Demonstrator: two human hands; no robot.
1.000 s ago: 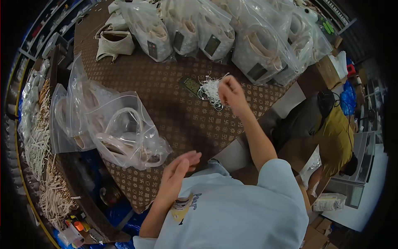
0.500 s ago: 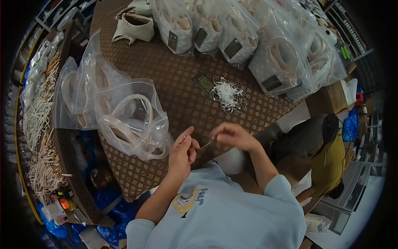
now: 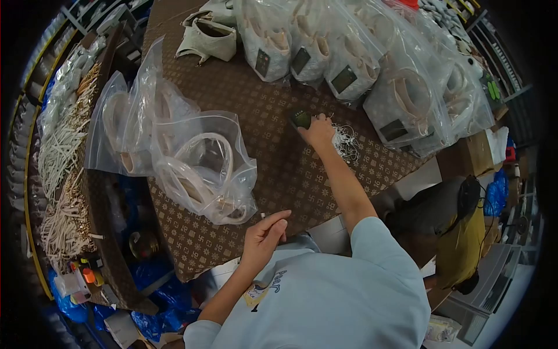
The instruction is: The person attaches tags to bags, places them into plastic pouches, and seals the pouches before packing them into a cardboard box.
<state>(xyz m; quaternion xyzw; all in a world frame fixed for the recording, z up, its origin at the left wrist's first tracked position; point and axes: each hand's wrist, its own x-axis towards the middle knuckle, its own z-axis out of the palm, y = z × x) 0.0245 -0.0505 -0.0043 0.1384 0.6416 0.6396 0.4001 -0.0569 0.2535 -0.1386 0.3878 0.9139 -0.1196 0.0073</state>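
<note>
My left hand (image 3: 264, 237) is held low near the table's front edge, close to my shirt, its fingers folded together. A small white bit, which looks like the end of a string (image 3: 263, 215), pokes out at its fingertips. My right hand (image 3: 318, 132) reaches out over the table, with thumb and fingers at a dark green printed card (image 3: 301, 118). The hand covers part of the card. Right beside that hand lies a tangled pile of white strings (image 3: 347, 144), partly hidden by the wrist.
Clear plastic bags with pale handbags stand at left (image 3: 203, 174) and along the far right side (image 3: 407, 110). An unbagged pale handbag (image 3: 212, 39) sits at the back left. Straps hang over a rack (image 3: 64, 168) at far left. Another person (image 3: 459, 227) is at the right.
My right hand has moved away from my left hand, forward to the card and string pile. The thin string stretched between my hands no longer shows. The view has shifted slightly.
</note>
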